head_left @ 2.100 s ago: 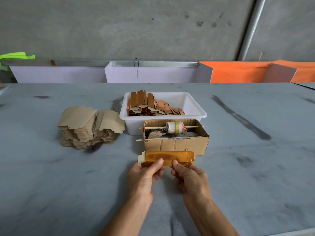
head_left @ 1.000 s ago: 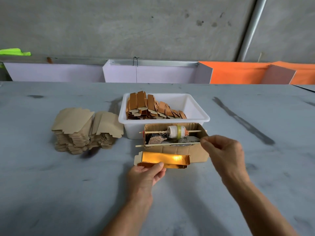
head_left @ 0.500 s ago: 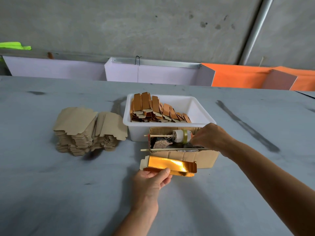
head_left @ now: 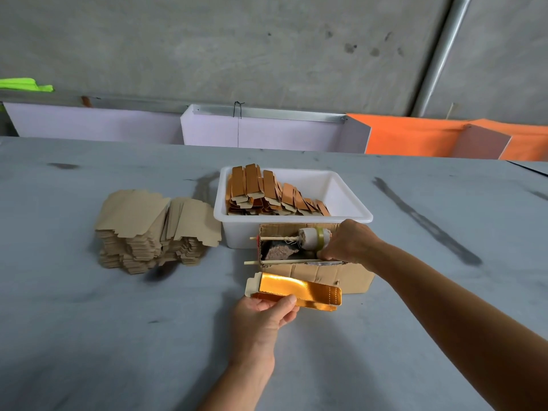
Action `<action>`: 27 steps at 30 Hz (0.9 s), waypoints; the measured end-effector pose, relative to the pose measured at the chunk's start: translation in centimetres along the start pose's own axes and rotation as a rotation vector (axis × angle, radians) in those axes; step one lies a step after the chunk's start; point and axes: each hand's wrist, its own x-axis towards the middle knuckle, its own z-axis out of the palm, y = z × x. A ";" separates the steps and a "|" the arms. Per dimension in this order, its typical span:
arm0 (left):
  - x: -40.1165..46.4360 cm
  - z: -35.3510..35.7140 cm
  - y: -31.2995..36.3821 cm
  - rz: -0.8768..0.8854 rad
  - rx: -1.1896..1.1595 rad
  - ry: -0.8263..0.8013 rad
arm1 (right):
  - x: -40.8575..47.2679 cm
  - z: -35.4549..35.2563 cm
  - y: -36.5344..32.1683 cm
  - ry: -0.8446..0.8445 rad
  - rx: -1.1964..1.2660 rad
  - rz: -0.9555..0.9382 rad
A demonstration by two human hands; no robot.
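On the worktop point(head_left: 89, 321) a high stack of blanks point(head_left: 157, 229) awaits folding. The left hand point(head_left: 261, 318) pinches the gold box point(head_left: 296, 290), unsealed, in its fingers before the cardboard box point(head_left: 353, 277) (the white tub point(head_left: 341, 197) behind holds finished ones). The right hand point(head_left: 350, 244) curls its fingers by the spool point(head_left: 312, 238), grasp unclear.

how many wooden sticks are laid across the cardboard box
2. The far stick runs through the wrapped spool beside the white tub; the near stick lies along the cardboard box's front edge, its right end pinched by the right hand. Others may be hidden inside.
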 end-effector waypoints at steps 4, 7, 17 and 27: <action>-0.1 0.2 0.1 0.005 0.022 -0.001 | 0.1 0.2 -0.1 0.014 0.008 0.002; -0.2 0.2 0.1 0.008 0.026 -0.005 | 0.1 0.3 -0.1 0.024 0.010 0.003; -0.1 0.1 0.1 0.017 0.032 -0.010 | 0.5 0.7 -0.1 0.053 0.080 0.058; -0.1 0.2 0.1 0.013 0.064 -0.016 | 0.6 0.8 -0.4 0.004 0.228 0.173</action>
